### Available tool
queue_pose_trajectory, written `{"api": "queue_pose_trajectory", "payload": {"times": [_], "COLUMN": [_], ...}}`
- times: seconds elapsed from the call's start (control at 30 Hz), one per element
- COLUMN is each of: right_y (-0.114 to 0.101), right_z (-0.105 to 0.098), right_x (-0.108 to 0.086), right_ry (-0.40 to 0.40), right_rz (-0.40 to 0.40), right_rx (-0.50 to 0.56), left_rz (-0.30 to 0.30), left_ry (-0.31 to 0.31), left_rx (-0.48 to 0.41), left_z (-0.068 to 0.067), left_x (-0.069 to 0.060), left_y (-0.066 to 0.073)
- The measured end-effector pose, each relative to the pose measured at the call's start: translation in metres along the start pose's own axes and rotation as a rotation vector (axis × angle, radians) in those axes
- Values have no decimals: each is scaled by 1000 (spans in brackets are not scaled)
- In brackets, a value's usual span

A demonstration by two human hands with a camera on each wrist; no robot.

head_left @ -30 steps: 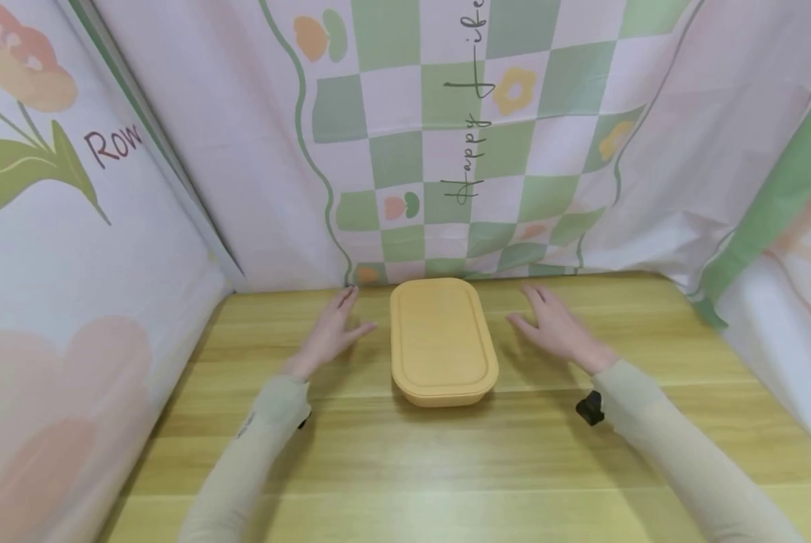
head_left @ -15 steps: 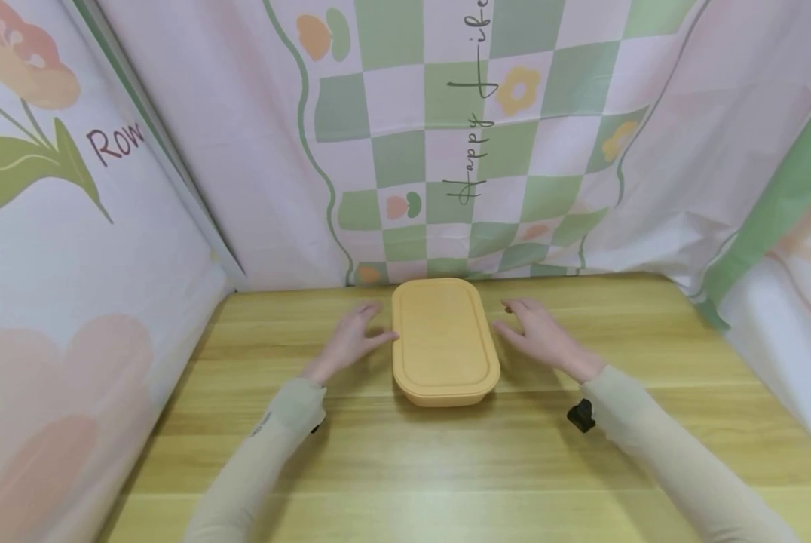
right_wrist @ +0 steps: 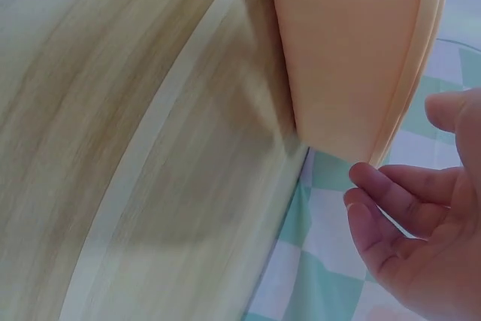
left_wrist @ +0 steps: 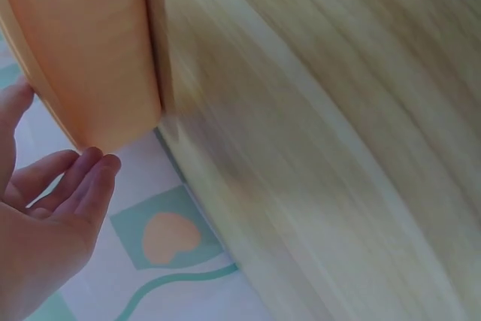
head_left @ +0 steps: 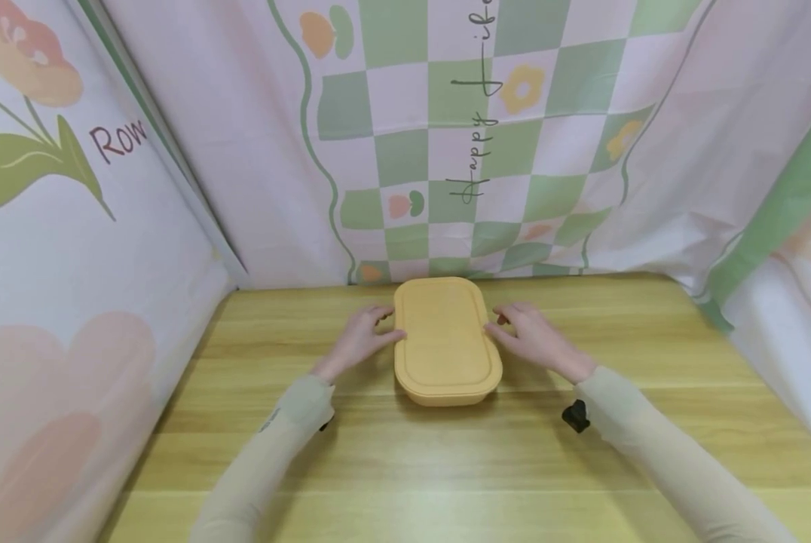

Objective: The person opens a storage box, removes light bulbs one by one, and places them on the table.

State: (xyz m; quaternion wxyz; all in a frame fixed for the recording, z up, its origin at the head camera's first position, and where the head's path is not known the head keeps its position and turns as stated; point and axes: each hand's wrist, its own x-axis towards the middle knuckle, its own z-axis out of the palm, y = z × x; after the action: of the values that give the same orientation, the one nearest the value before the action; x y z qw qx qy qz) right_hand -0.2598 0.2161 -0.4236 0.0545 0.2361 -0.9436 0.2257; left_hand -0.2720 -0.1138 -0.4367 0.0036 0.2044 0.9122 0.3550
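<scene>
A yellow lidded food container [head_left: 448, 339] sits on the wooden table near its back edge, its lid on. My left hand [head_left: 356, 343] is at its left side, the thumb tip over the lid's edge and the other fingers loosely bent beside the wall. In the left wrist view, the left thumb [left_wrist: 16, 99] appears to meet the lid's rim. My right hand [head_left: 534, 339] is at the opposite side, its thumb close to the lid's edge. The right wrist view has a small gap between that thumb [right_wrist: 443, 109] and the rim, with the fingers loosely bent.
Behind the table [head_left: 419, 467] hangs a green-and-white checked cloth [head_left: 402, 162]. A floral cloth [head_left: 73, 264] hangs on the left, and more cloth [head_left: 785, 302] on the right. A black wrist device [head_left: 575, 415] shows under the right sleeve.
Both hands have moved inward from either side to the container, their fingers bending more. The container stays in place on the table; the view has shifted slightly.
</scene>
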Motion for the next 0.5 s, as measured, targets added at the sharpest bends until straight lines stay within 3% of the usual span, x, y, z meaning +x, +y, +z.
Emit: {"api": "queue_pose_trajectory", "payload": {"times": [0.5], "right_y": [-13], "right_z": [5], "right_x": [6], "right_ry": [-10], "right_rz": [-10], "right_rx": [40], "left_rz": [-45], "left_ry": [45], "left_rx": [-149], "left_z": [5], "left_x": [3], "left_y": [3]}}
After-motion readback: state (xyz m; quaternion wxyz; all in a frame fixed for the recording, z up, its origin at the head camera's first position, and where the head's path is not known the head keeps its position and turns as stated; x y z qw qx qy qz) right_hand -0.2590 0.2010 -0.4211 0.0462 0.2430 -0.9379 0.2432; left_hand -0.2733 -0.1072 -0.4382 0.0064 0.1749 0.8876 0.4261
